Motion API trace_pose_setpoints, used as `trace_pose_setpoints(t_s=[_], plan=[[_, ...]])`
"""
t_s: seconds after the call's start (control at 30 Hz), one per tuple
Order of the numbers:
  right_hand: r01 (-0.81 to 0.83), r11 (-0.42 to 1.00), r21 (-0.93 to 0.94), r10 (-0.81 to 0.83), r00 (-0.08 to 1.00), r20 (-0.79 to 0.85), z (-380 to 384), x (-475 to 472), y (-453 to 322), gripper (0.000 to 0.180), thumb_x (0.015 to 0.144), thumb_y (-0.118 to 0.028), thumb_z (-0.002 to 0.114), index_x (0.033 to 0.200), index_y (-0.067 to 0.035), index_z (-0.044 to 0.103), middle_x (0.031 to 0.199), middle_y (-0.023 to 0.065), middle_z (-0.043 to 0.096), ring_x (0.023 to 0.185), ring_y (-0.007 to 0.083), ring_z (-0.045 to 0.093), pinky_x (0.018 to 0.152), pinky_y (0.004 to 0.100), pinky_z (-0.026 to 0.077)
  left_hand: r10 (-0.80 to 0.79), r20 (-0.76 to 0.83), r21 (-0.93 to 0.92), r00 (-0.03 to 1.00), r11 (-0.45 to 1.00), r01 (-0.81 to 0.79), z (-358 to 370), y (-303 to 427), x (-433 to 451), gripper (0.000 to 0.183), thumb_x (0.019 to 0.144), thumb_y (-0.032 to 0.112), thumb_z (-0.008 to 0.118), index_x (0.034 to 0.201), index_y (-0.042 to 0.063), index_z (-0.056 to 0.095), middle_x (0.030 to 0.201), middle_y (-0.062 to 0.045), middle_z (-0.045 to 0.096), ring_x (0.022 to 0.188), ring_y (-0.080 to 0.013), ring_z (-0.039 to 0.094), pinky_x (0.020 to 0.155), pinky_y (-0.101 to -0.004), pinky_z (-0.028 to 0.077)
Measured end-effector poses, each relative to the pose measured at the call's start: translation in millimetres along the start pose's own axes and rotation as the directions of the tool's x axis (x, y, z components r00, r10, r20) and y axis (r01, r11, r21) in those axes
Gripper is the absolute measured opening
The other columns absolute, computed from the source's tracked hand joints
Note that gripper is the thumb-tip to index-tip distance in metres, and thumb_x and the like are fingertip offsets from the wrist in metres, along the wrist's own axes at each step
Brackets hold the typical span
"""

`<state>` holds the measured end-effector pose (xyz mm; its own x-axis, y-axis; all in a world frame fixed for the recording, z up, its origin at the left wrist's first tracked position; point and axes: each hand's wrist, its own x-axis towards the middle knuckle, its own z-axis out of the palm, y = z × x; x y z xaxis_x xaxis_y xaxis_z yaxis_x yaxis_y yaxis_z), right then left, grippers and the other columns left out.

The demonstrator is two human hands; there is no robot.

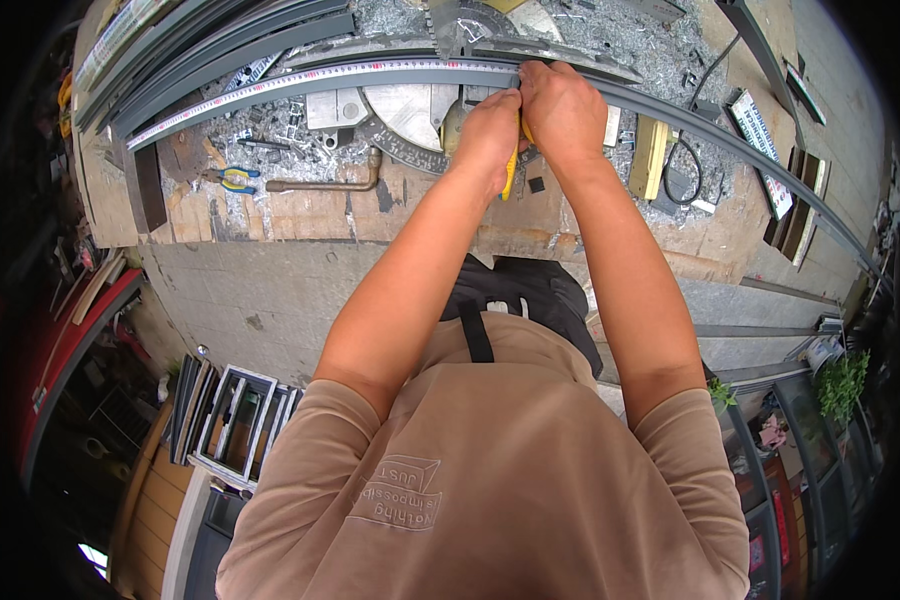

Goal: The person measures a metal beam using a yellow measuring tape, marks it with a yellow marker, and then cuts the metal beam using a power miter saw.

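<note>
A grey metal profile (420,77) runs sideways across the bench, over the base of a mitre saw (412,112). Along it, from its left end to my hands, lies the extended white blade of a tape measure (270,88). My right hand (568,109) closes around the tape's near end, fingers against the profile; a bit of yellow shows under the palm. Beside it, my left hand (486,135) has its fingertips at the profile's edge and grips a slim yellow-and-blue tool (509,172), whose front part is hidden. The saw blade (442,30) stands just behind the profile.
Metal shavings litter the wooden bench (307,217). Pliers (236,180), a bent metal wrench (322,184) and a black pen-like tool (264,143) lie left. Grey profiles (232,56) are stacked back left. A yellowish block (649,157) and black cable (701,176) lie right.
</note>
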<state>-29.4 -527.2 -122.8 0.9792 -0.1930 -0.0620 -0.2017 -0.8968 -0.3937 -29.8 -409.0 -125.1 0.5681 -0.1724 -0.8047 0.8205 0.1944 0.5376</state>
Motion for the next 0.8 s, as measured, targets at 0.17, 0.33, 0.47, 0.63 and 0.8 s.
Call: trace_pose_setpoints(t_s=[0.17,0.33,0.47,0.63,0.8], plan=[[-0.006,1.0,-0.012,0.006,1.0,0.028,-0.7,1.3,-0.1,0.025,0.098,-0.019,0.069,0.117,-0.013,0.084,0.107,0.014,0.079,0.102,0.0376,0.079,0.086,0.0509,0.063,0.016,-0.021,-0.014,1.0,1.0,-0.016,4.0,0.4,-1.9,0.037,0.118,0.031,0.055,0.141,0.006,0.07,0.122,-0.006,0.074,0.106,-0.0173,0.067,0.089,-0.0371,0.054],[0.004,1.0,-0.015,-0.003,1.0,0.029,-1.6,0.9,0.6,0.025,0.097,-0.019,0.07,0.116,-0.013,0.084,0.106,0.0134,0.079,0.101,0.0368,0.079,0.085,0.0502,0.063,0.016,-0.032,-0.008,0.999,1.0,-0.016,5.6,-1.0,-1.2,0.032,0.118,0.029,0.056,0.136,0.006,0.07,0.118,-0.005,0.073,0.102,-0.0168,0.067,0.086,-0.0359,0.054],[0.008,1.0,-0.017,-0.008,0.999,0.031,-1.1,0.9,0.4,0.024,0.096,-0.018,0.071,0.116,-0.013,0.084,0.105,0.0129,0.079,0.1,0.0363,0.079,0.084,0.0497,0.063,0.027,-0.023,-0.015,0.999,1.0,-0.027,5.5,-2.6,-0.1,0.032,0.118,0.03,0.056,0.133,0.006,0.07,0.116,-0.004,0.073,0.101,-0.0158,0.066,0.086,-0.0358,0.054],[0.016,1.0,-0.01,-0.016,1.0,0.006,0.2,0.9,1.6,0.024,0.096,-0.018,0.071,0.115,-0.013,0.084,0.103,0.0129,0.078,0.099,0.0362,0.079,0.083,0.05,0.063,0.033,-0.035,-0.032,0.999,0.999,-0.034,6.5,-3.4,0.5,0.034,0.118,0.022,0.053,0.142,0.002,0.066,0.123,-0.008,0.073,0.103,-0.0191,0.069,0.085,-0.036,0.055],[0.007,1.0,-0.014,-0.007,1.0,0.015,0.3,1.4,1.2,0.024,0.096,-0.017,0.07,0.115,-0.013,0.084,0.103,0.0133,0.078,0.099,0.0366,0.079,0.083,0.0501,0.063,0.031,-0.026,-0.024,0.999,0.999,-0.032,6.0,-1.8,0.0,0.033,0.118,0.022,0.052,0.14,0.002,0.067,0.123,-0.008,0.073,0.104,-0.0189,0.069,0.086,-0.036,0.055]])
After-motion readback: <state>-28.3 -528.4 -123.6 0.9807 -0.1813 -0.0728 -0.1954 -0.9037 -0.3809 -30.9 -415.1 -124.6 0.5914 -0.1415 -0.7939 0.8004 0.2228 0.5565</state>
